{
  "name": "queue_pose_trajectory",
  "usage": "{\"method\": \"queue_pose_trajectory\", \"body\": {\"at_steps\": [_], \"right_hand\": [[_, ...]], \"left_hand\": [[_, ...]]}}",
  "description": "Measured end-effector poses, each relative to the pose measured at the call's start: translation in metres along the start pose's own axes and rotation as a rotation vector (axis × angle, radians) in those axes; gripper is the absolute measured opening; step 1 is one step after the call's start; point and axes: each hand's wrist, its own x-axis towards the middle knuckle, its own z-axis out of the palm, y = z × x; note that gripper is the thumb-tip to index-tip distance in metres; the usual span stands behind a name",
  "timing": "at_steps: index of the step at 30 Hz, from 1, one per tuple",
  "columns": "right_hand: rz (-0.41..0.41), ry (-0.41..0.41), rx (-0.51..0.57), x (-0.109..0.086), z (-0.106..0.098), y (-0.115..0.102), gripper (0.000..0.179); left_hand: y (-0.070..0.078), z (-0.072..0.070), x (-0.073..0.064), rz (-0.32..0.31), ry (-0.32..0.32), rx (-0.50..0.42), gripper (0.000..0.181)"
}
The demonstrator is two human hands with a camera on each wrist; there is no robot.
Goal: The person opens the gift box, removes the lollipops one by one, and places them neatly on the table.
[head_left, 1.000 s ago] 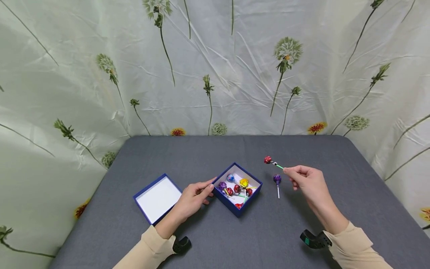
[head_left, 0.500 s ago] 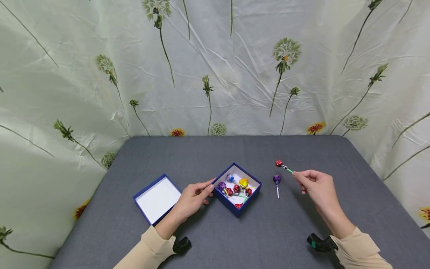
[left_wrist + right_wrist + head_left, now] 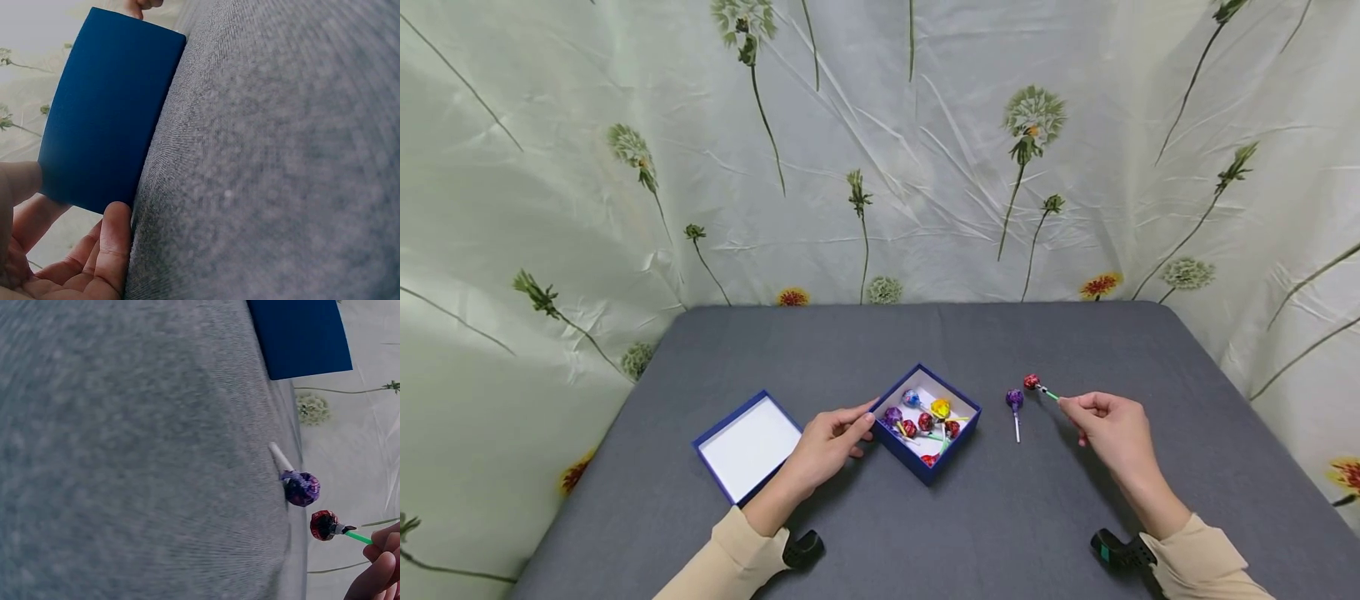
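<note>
A blue box [image 3: 917, 462] with a white inside stands in the middle of the table, several wrapped lollipops in it. My left hand [image 3: 827, 450] grips its left corner, thumb at the rim; the left wrist view shows the fingers [image 3: 115, 240] at the box's blue side [image 3: 112, 106]. Between thumb and fingertips, my right hand [image 3: 1116, 429] pinches the green stick of a red lollipop [image 3: 1032, 382]. A purple lollipop [image 3: 1015, 398] with a white stick lies on the table, just left of the red one. Whether the red one touches the table I cannot tell.
The box's lid [image 3: 748, 446], white inside with a blue rim, lies left of the box, partly behind my left forearm. Grey cloth covers the table [image 3: 805, 350]. A flowered curtain [image 3: 940, 150] hangs behind it.
My right hand has moved right and lower with the red lollipop, bringing its head from left of the purple lollipop to its right. My left hand and the box have stayed put.
</note>
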Motion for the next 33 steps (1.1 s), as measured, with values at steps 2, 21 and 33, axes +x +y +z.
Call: {"method": "queue_pose_trajectory", "body": {"at_steps": [2, 21, 33], "right_hand": [[0.000, 0.005, -0.022, 0.000, 0.001, 0.001, 0.033], [0.017, -0.184, -0.153, -0.003, 0.003, 0.010, 0.029], [0.003, -0.320, -0.198, -0.007, 0.007, 0.008, 0.028]], "left_hand": [[0.000, 0.000, 0.000, 0.001, -0.001, 0.001, 0.040], [0.001, -0.001, -0.001, -0.001, -0.002, 0.006, 0.040], [0.000, -0.001, 0.000, 0.005, 0.002, 0.012, 0.039]]}}
